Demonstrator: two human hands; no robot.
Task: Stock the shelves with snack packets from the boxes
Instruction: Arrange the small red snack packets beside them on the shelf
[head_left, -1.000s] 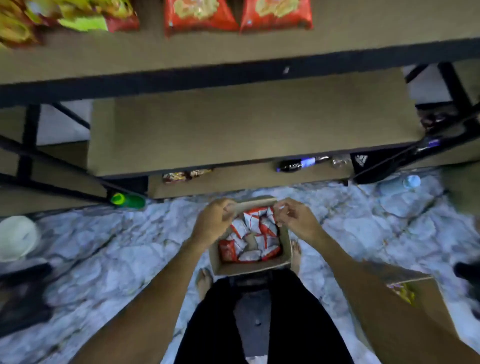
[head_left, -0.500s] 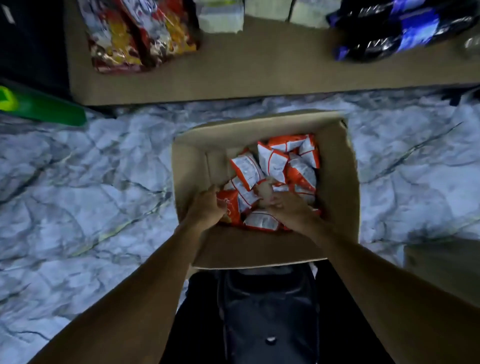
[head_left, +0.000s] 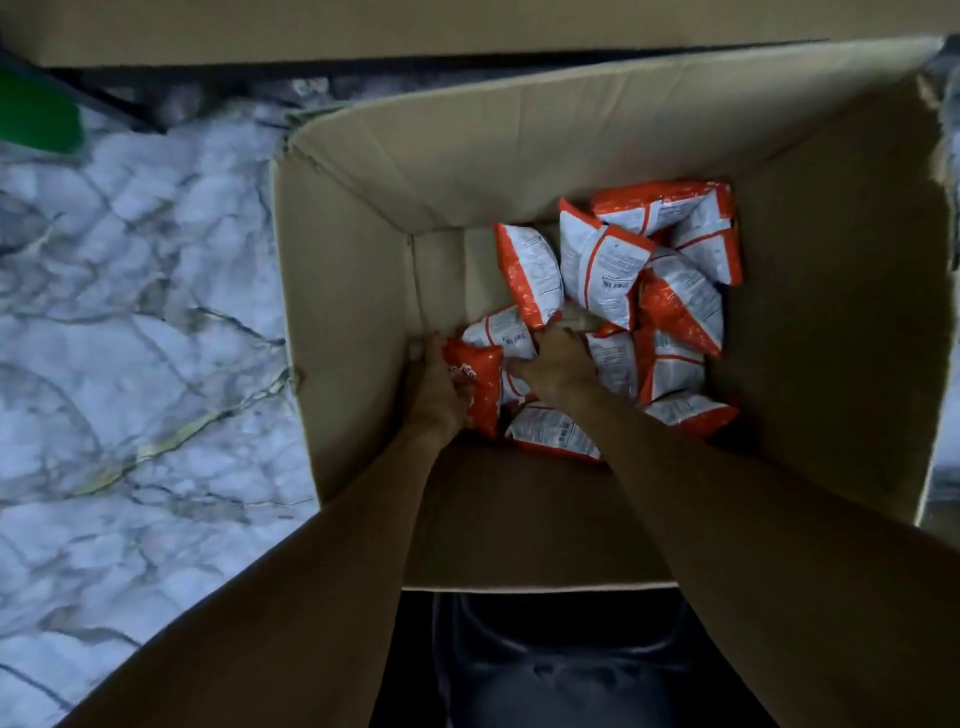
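An open cardboard box stands on the floor in front of me, holding several orange-and-white snack packets. Both my hands are down inside it. My left hand curls round an orange packet at the box's near left corner. To its right, my right hand digs its fingers into the pile, gripping a white-faced packet; its fingertips are hidden among the packets.
The box sits on a white marbled floor. The lowest shelf board runs along the top edge. A green bottle lies at the upper left. My dark trousers fill the bottom centre.
The view has dropped much closer to the box. Both hands went from the box's rim down into the packets and now grip packets at the near left.
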